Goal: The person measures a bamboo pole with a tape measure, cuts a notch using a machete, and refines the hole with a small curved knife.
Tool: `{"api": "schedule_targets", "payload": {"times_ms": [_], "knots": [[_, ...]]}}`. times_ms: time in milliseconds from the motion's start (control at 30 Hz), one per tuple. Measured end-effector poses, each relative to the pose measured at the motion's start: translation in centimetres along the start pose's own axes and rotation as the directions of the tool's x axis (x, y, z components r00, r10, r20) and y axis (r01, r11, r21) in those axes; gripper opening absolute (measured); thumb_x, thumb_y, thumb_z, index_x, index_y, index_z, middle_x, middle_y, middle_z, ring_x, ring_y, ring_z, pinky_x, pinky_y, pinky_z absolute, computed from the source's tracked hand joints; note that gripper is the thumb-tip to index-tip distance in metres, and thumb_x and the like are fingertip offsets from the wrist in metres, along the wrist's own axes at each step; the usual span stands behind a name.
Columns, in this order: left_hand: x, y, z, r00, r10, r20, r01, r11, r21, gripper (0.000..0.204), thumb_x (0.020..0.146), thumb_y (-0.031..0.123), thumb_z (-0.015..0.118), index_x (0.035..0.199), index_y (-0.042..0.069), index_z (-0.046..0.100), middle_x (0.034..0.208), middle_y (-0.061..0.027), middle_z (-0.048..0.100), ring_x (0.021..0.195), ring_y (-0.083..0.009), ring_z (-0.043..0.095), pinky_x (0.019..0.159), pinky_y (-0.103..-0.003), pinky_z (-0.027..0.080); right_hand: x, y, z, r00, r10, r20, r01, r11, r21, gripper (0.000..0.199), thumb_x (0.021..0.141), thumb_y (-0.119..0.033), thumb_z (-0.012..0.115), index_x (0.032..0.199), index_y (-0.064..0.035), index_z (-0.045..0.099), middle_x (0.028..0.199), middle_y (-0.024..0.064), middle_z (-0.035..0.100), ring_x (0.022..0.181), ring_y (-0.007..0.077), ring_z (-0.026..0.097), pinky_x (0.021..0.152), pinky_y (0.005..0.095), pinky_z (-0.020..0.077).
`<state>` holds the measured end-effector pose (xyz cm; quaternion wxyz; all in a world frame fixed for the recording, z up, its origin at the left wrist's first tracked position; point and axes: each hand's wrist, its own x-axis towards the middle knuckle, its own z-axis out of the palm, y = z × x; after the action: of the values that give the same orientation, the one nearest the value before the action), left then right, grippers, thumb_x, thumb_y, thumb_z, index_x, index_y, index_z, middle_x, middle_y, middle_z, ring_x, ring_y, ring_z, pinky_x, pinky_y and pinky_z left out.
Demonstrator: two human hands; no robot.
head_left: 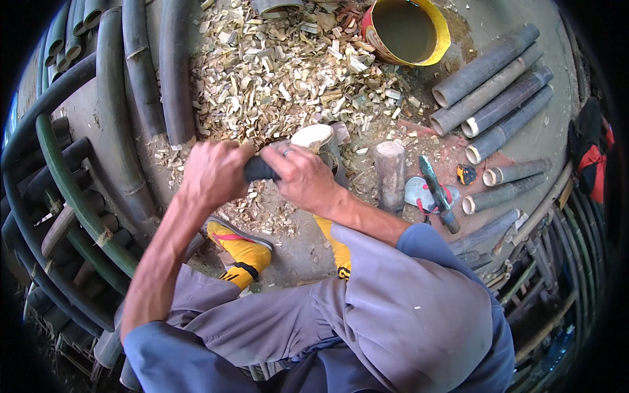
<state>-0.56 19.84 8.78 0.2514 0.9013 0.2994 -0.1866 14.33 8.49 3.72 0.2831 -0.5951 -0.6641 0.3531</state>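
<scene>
Both of my hands are closed around a short dark cylindrical piece (259, 168) over the wood chips, between my knees and the pile. Its ends are hidden in my grip, and I cannot tell its exact kind. My left hand (216, 169) wraps its left end, slightly blurred. On its right end are the curled fingers of my right hand (306, 175), which wears a ring. Just beyond the right hand, a stump with a pale round top (312, 136) stands on the ground, partly hidden.
Wood chips (282, 78) cover the ground ahead. A bucket of murky liquid (445, 49) stands far right. Cut bamboo tubes (491, 72), an upright log (391, 177), a blade with a handle (438, 193), a sandal (419, 191) and a tape measure (466, 174) lie right. Long bamboo poles (121, 118) crowd the left.
</scene>
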Motion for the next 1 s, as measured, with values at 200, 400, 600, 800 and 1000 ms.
{"api": "schedule_targets", "payload": {"times_ms": [200,400,600,800,1000], "knots": [[8.7,2.7,-5.7,0.952,0.149,0.268,-0.236,0.913,0.333,0.008,0.060,0.013,0.061,0.067,0.010,0.064,0.054,-0.0103,0.058,0.049,-0.0265,0.059,0.049,-0.039,0.047,0.3,0.1,-1.8,0.920,0.326,-0.216,-0.235,0.903,0.361,0.024,0.071,0.004,0.059,0.093,0.0012,0.051,0.077,0.0209,0.061,0.066,0.0370,0.064,0.058,0.0442,0.0516],[-5.0,2.9,4.0,0.794,-0.143,0.591,0.444,0.800,-0.404,0.036,0.067,0.027,0.068,0.082,-0.004,0.066,0.073,-0.0206,0.066,0.058,-0.0281,0.063,0.058,-0.036,0.053,-2.8,-1.3,-3.4,0.910,-0.116,0.398,0.180,0.976,-0.125,0.048,0.071,-0.010,0.067,0.116,-0.0089,0.054,0.096,0.0216,0.059,0.087,0.0305,0.063,0.079,0.0437,0.0496],[-7.6,11.7,5.7,0.835,-0.546,0.061,0.284,0.335,-0.898,0.052,0.073,0.028,0.072,0.109,-0.006,0.055,0.067,-0.0085,0.061,0.055,-0.0158,0.058,0.052,-0.031,0.048,-7.8,-4.3,-8.4,0.979,0.185,-0.082,-0.133,0.895,0.426,0.057,0.073,-0.018,0.072,0.123,-0.0013,0.049,0.115,0.0171,0.053,0.110,0.0237,0.052,0.096,0.0385,0.0415],[-3.5,19.5,6.1,0.893,-0.183,-0.411,-0.230,0.599,-0.767,0.095,0.073,0.042,0.074,0.142,-0.002,0.025,0.141,-0.0227,0.034,0.121,-0.0300,0.048,0.102,-0.039,0.041,-6.4,4.4,-14.0,0.780,0.571,-0.256,-0.395,0.767,0.506,0.036,0.078,-0.017,0.065,0.104,0.0013,0.050,0.075,0.0062,0.060,0.060,0.0145,0.062,0.055,0.0307,0.0501],[0.1,19.5,9.7,0.981,-0.001,0.193,0.171,-0.458,-0.872,0.092,0.077,0.038,0.072,0.144,-0.002,0.023,0.142,-0.0209,0.035,0.126,-0.0296,0.044,0.103,-0.039,0.039,-2.4,11.3,-22.0,0.748,0.630,-0.208,-0.628,0.774,0.086,0.041,0.076,-0.019,0.061,0.113,-0.0007,0.053,0.076,0.0110,0.062,0.056,0.0184,0.063,0.051,0.0317,0.0490]]}}
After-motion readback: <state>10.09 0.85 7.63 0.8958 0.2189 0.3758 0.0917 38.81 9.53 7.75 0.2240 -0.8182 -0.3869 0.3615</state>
